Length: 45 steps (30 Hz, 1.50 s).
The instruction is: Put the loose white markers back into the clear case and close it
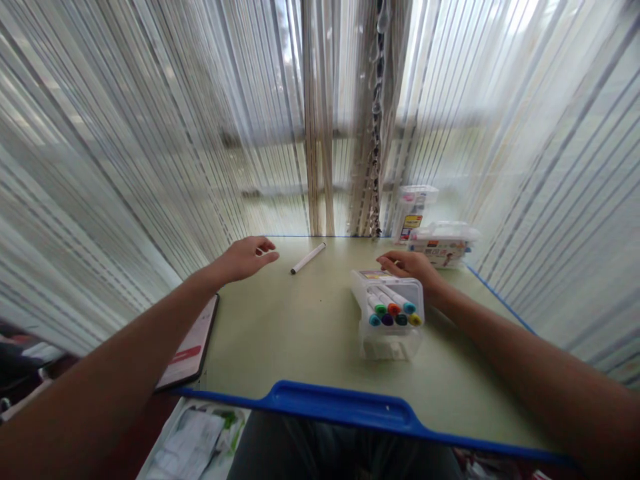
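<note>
My left hand [251,258] hovers over the left side of the table, fingers slightly curled and apart, with nothing in it. Just right of it lies a white marker [308,259] with dark ends, set at a slant. A clear plastic marker case [391,350] stands right of centre, its lid folded down toward me. Inside are several white markers [393,309] with coloured caps, among them green, orange, blue, purple and yellow. My right hand [407,265] is behind the case's far right side, fingers bent; the case partly hides it, and I cannot tell whether it touches the case.
Two more clear cases, one upright [413,217] and one lying lower [443,247], stand at the back right. A tablet [190,350] rests at the left edge. The table [280,333] has a blue rim. String curtains [320,120] hang behind and beside it.
</note>
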Each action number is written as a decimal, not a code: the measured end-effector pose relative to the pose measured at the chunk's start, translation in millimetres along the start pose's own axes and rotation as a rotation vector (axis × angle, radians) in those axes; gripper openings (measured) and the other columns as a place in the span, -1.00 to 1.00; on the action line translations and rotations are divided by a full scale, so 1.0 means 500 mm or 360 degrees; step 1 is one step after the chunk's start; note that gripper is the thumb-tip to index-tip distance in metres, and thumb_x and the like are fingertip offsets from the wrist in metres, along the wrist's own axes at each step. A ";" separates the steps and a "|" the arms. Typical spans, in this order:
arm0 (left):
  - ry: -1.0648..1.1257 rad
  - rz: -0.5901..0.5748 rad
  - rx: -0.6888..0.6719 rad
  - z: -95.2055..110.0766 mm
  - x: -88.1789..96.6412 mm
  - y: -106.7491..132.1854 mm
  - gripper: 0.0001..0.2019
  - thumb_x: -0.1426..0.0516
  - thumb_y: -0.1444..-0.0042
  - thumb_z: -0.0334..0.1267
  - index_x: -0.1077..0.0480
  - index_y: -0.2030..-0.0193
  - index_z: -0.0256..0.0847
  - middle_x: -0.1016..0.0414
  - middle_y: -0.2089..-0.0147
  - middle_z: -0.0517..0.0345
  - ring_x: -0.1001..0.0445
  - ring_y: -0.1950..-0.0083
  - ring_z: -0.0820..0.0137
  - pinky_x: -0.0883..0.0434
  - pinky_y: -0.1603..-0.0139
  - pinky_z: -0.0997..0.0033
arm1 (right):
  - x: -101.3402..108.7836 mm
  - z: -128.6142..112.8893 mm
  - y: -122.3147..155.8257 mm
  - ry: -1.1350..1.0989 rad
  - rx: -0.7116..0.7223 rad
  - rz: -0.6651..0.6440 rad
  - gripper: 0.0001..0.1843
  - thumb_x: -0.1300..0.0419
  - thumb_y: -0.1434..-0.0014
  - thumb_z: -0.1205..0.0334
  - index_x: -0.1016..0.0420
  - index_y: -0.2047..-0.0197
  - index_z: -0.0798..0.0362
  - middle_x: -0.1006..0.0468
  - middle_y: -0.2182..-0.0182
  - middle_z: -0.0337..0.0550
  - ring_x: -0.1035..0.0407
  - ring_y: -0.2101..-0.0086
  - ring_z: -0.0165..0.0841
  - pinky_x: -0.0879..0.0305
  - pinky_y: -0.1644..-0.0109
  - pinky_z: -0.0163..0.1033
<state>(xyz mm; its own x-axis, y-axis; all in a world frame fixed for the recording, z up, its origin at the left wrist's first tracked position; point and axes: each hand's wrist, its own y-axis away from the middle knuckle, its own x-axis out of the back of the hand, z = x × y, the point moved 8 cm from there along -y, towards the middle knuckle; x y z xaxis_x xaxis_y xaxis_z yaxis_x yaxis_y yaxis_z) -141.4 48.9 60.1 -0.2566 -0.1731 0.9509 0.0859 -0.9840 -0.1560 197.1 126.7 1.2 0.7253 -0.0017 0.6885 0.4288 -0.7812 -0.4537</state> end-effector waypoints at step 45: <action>0.0907 0.0524 -0.0717 0.272 -0.088 0.022 -0.69 -0.15 -0.23 -0.03 -0.56 0.17 -0.24 -0.58 0.37 0.16 -0.43 0.45 0.45 -0.34 0.41 0.50 | 0.039 -0.061 0.005 -0.1469 -0.0386 0.0232 -0.65 -0.46 0.04 0.00 -0.57 0.38 0.12 -0.55 0.51 -0.19 -0.36 0.59 -0.48 -0.21 0.62 -0.38</action>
<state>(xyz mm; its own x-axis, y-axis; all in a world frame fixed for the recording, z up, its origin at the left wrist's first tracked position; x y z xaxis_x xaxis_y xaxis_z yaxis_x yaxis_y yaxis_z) 1.9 51.5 52.7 -0.7490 -0.3329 0.5729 -0.1231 -0.7797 -0.6140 195.9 105.8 30.8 0.9447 0.3019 -0.1284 0.2533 -0.9200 -0.2991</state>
